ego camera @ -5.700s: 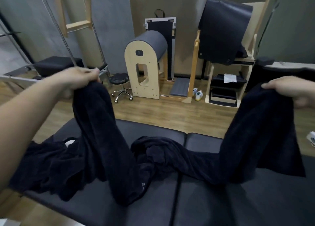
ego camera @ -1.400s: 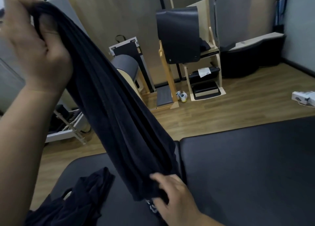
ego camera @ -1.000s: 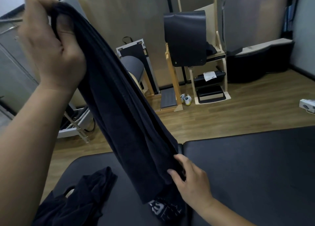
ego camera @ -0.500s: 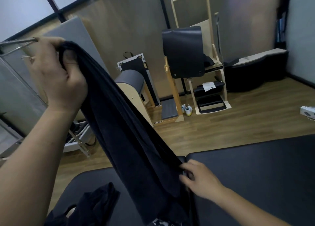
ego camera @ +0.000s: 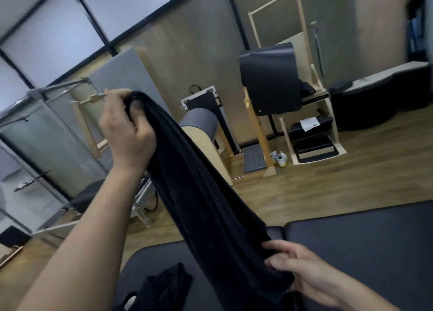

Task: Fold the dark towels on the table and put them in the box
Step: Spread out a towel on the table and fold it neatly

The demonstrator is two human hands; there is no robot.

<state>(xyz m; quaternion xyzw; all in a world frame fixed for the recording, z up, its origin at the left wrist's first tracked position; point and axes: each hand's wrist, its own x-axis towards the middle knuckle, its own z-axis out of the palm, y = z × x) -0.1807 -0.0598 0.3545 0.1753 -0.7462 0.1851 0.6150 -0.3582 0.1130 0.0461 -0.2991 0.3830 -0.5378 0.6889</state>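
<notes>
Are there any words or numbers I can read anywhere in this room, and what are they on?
No text can be read anywhere.
The white paper sheet on the black pad in the wooden shelf: too blurred to tell if anything is written.
The long dark towel gripped by the left hand: no label or print shows.
</notes>
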